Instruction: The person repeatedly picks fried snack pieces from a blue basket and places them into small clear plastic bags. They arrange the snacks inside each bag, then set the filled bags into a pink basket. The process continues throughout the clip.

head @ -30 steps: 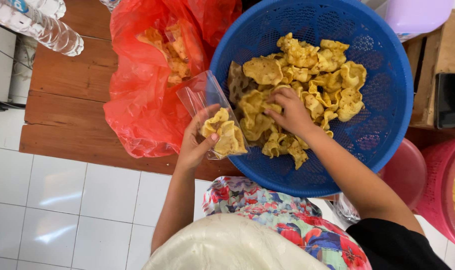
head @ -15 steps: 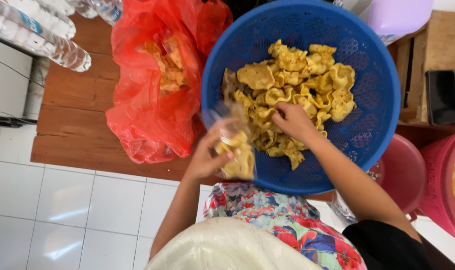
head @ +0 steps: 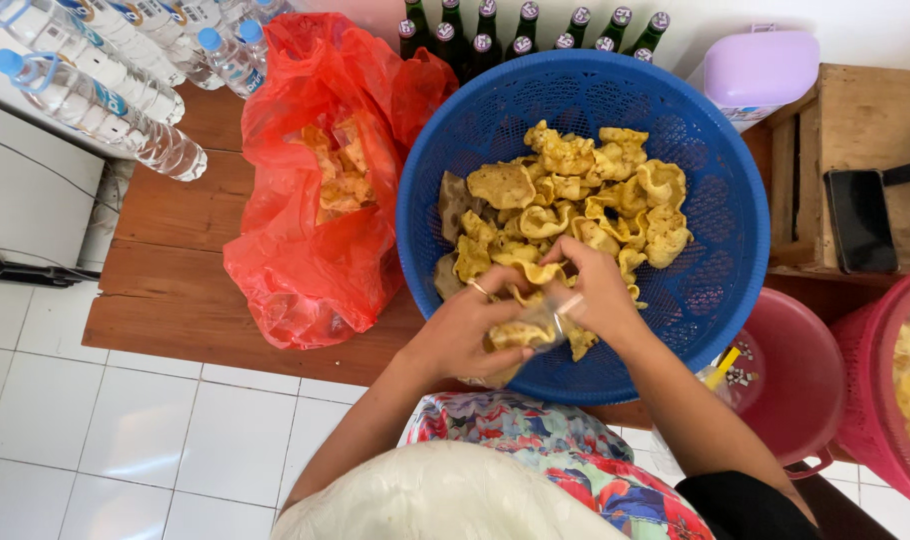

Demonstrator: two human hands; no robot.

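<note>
Blue plastic is dominating the scene: the blue basket (head: 715,290) is sitting on a wooden table (head: 175,290) and overhanging its near edge, so a push from the forearms could be tipping it toward the person's lap. To the basket's left, touching its rim, a red plastic bag (head: 315,250) of more crackers is slumping, leaving bare wood only beyond it and toward the near edge. Behind the basket, dark glass bottles (head: 535,30) are standing close enough that a backward shove could be knocking them; clear water bottles (head: 95,100) are lying far to its left. To the basket's right, a red bucket (head: 805,390) is crowding the right elbow. Inside the basket, yellow crackers (head: 575,200) are piling high. Over the basket's near rim, the left hand (head: 460,335) is clenching around a small clear bag (head: 530,330) of crackers, and the right hand (head: 600,295) is pinching its mouth. Brittle pieces could be cracking under the squeeze, or spilling if the thin film is slipping.
</note>
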